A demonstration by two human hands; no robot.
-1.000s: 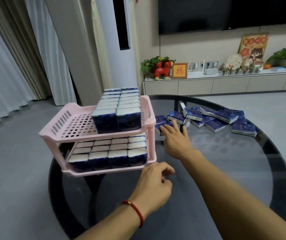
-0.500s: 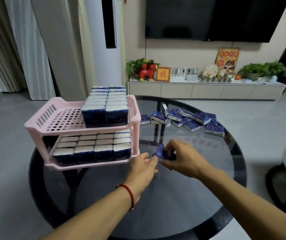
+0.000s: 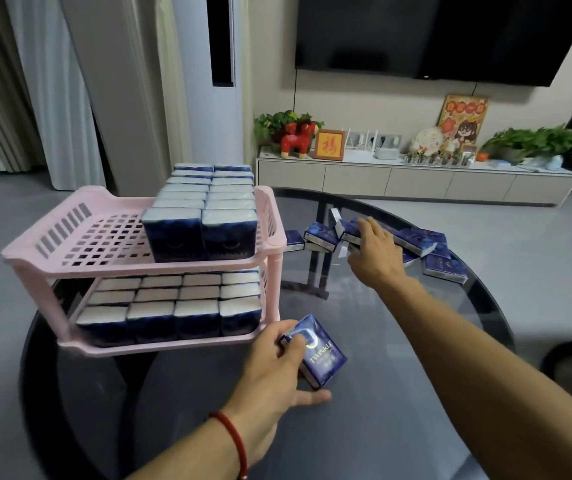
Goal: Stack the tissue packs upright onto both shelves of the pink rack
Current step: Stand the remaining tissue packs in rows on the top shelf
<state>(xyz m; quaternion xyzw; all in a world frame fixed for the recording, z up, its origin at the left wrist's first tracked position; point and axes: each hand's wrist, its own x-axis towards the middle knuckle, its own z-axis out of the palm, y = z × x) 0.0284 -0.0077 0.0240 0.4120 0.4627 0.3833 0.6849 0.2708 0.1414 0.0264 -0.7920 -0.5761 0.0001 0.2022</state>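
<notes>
The rack [image 3: 104, 265] is part-filled: its lower shelf looks full, its top shelf bare on the left. Just right of the rack, the left hand [image 3: 270, 365] grips a dark-blue pack [image 3: 322, 351], which next needs standing upright there. Further right, the right hand [image 3: 376, 252] curls onto the loose packs [image 3: 430, 244].

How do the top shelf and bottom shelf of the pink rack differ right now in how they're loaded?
The top shelf holds two columns of packs along its right side, and its left half shows bare grid. The bottom shelf has four columns reaching across its width, with no bare floor showing. The top shelf's packs rise above its rim; the bottom shelf's packs sit under the top shelf. Both hold upright dark blue packs.
</notes>
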